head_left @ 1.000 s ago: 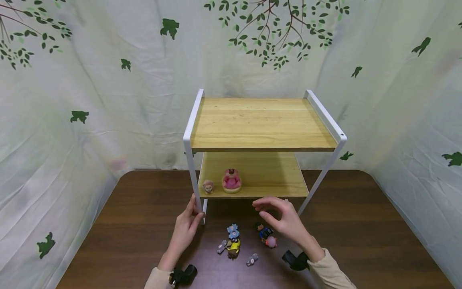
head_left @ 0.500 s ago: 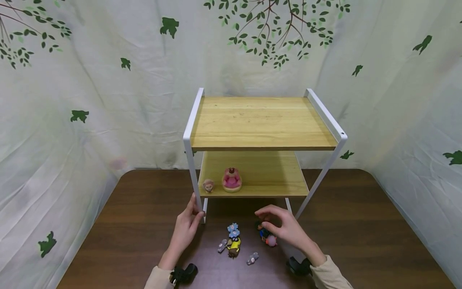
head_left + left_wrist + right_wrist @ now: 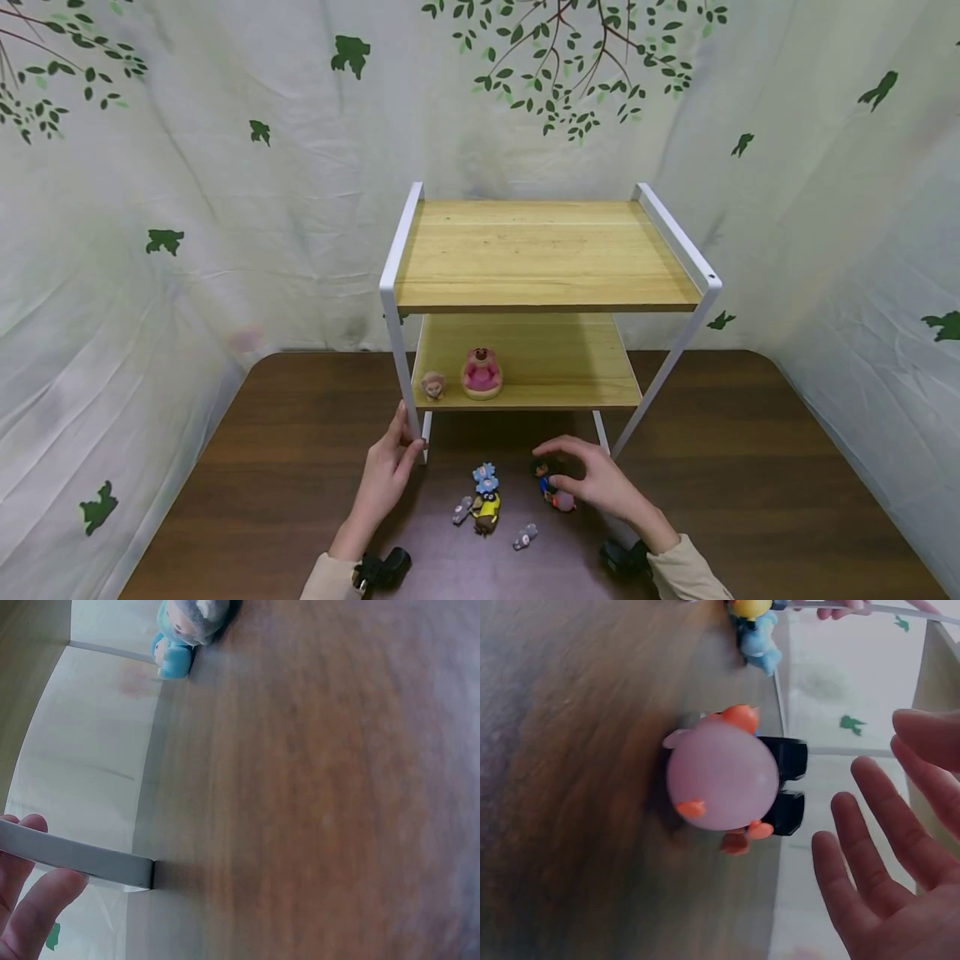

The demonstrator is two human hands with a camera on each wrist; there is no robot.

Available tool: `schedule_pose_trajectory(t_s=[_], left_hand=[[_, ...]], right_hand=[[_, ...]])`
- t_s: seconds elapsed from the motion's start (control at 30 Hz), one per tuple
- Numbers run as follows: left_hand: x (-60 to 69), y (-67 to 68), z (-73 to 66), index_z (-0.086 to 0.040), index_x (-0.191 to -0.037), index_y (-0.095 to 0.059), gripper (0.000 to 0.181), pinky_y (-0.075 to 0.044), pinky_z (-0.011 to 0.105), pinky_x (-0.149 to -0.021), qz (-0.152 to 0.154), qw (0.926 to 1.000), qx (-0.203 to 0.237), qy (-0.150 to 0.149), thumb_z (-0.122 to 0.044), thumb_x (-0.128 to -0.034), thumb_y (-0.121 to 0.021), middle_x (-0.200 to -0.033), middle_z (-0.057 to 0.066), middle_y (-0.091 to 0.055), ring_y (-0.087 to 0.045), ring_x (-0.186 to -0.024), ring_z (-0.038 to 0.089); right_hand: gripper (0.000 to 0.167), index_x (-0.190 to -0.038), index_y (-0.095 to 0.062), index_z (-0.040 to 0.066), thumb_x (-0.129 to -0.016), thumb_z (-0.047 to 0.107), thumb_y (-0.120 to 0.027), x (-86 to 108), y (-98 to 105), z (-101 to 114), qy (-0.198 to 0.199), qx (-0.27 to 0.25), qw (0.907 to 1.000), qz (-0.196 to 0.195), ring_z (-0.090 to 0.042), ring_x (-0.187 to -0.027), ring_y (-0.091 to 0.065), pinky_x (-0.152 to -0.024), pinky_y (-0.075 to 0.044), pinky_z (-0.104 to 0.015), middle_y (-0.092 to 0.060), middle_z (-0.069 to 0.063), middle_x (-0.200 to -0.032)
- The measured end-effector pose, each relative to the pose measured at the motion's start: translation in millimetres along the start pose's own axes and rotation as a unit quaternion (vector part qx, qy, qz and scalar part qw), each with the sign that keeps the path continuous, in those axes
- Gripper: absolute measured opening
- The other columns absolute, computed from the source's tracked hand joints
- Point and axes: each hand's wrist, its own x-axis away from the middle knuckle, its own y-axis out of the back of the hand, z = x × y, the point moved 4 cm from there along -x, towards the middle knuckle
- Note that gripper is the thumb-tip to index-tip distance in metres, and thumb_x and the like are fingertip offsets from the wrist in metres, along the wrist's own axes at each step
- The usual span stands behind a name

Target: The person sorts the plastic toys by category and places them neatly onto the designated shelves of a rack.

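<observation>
Gripping a white shelf leg (image 3: pixel 401 358) in the head view, the left hand (image 3: pixel 384 479) is above a wood-grain table (image 3: pixel 300 433), leaf-printed cloth (image 3: pixel 315 192) beyond it. Left wrist view: thumb and fingers pinch that leg. Right wrist view: the right hand (image 3: pixel 889 892) is spread, a round pink toy (image 3: pixel 721 776) near its fingertips.

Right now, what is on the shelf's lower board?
A pink bear figure and, to its left, a smaller pale figure are near the front edge. The upper board blocks the view farther back, so I can't tell what's there.
</observation>
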Motion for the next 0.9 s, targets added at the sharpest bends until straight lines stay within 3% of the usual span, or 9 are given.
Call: schedule_pose_trajectory(t_s=[0.2,0.53,0.9], left_hand=[[0.3,0.0,-0.4,-0.022,-0.154,-0.016,0.1,-0.047,0.019,-0.056,0.0,1.0,0.0,0.001,0.016,-0.0772,-0.068,-0.076,0.003,-0.053,-0.054,-0.067,0.011],[0.3,-0.2,-0.5,-0.023,-0.154,-0.016,0.101,-0.046,0.019,-0.056,-0.002,1.0,0.006,-0.002,0.017,-0.0769,-0.067,-0.076,0.003,-0.053,-0.054,-0.066,0.012],[-0.2,0.1,-2.2,-0.023,-0.154,-0.016,0.101,-0.046,0.019,-0.056,-0.003,0.9999,0.014,-0.008,0.018,-0.0773,-0.066,-0.077,0.003,-0.054,-0.056,-0.067,0.012]], right_hand=[[0.037,-0.123,-0.062,0.01,-0.087,0.01,-0.07,3.1,-4.2,-14.6,-0.016,-0.003,0.9996,0.025,-0.022,-0.114,-0.054,-0.094,-0.043,-0.043,-0.061,-0.001,-0.121],[0.044,-0.127,-0.059,0.008,-0.085,0.008,-0.072,5.0,-8.9,-21.5,-0.067,-0.023,0.9964,0.047,-0.029,-0.116,-0.053,-0.093,-0.043,-0.047,-0.058,-0.006,-0.126],[0.048,-0.13,-0.057,0.008,-0.084,0.009,-0.072,4.5,-12.0,-24.4,-0.067,-0.021,0.9955,0.063,-0.017,-0.097,-0.055,-0.076,-0.047,-0.029,-0.057,-0.009,-0.126]])
